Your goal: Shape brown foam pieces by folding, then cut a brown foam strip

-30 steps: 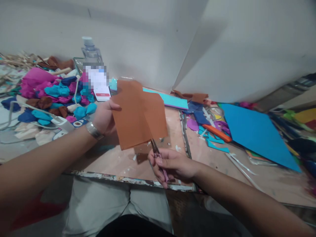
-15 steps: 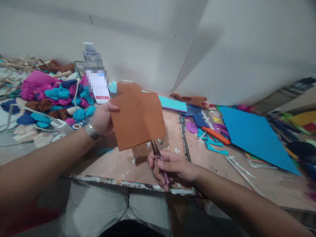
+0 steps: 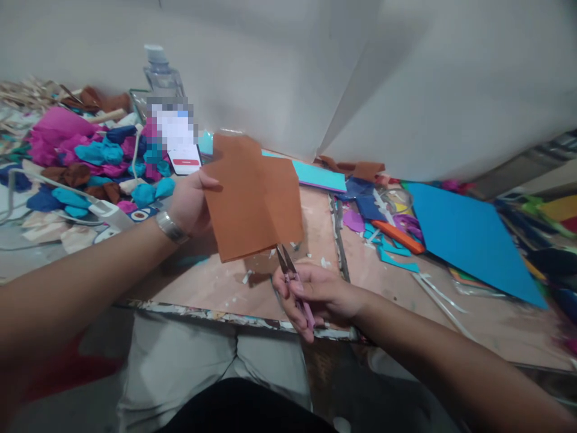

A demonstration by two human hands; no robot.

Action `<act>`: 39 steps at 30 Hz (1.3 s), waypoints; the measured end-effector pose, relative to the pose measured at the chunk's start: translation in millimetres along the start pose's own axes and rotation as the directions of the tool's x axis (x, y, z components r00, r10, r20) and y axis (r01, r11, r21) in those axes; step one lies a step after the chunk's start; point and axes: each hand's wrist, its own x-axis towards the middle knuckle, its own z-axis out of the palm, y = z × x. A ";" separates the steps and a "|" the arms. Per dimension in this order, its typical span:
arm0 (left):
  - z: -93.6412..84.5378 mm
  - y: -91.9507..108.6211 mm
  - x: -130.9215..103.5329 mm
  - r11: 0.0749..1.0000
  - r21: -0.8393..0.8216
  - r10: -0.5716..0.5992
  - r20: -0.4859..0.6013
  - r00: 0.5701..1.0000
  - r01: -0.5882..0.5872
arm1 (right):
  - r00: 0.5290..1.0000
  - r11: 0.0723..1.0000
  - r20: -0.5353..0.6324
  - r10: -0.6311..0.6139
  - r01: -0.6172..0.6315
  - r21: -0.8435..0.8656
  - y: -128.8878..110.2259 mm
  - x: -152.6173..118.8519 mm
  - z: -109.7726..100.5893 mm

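My left hand (image 3: pixel 192 201) pinches the left edge of a folded brown sheet of paper (image 3: pixel 243 210), thumb on top, holding it tilted above the table. In my right hand (image 3: pixel 311 297) is a pair of thread snips (image 3: pixel 295 279) with pink handles, the fingers wrapped round them. Their two pointed blades are slightly apart. The tips are at the paper's lower edge, near its right corner; whether they touch it I cannot tell. More brown paper (image 3: pixel 288 171) shows behind the held sheet, partly hidden by it.
Crumpled coloured paper (image 3: pixel 99 150) heaps at the left by a phone (image 3: pixel 184 141) and a clear bottle (image 3: pixel 163 78). To the right lie an orange cutter (image 3: pixel 399 236), cyan scraps (image 3: pixel 396 260) and a large blue sheet (image 3: pixel 473 240). A wall (image 3: pixel 270 72) stands behind.
The view has tipped down slightly, so most things sit higher in the picture. Both hands keep their hold, and the snips stay close to the paper's lower edge.
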 end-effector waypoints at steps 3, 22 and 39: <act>1.4 -0.8 -0.9 1.000 0.003 0.017 -0.011 1.000 -0.017 | 1.000 1.000 0.010 -0.005 0.005 0.027 1.3 0.9 -0.9; -1.5 -12.0 -3.5 0.985 0.168 -0.063 0.093 0.994 0.046 | 0.999 0.996 0.054 -0.008 0.003 0.088 3.1 3.0 0.0; -6.2 -13.4 -1.8 0.984 0.153 -0.107 0.119 0.987 0.089 | 0.998 0.992 0.055 -0.038 0.031 0.125 4.2 4.4 4.0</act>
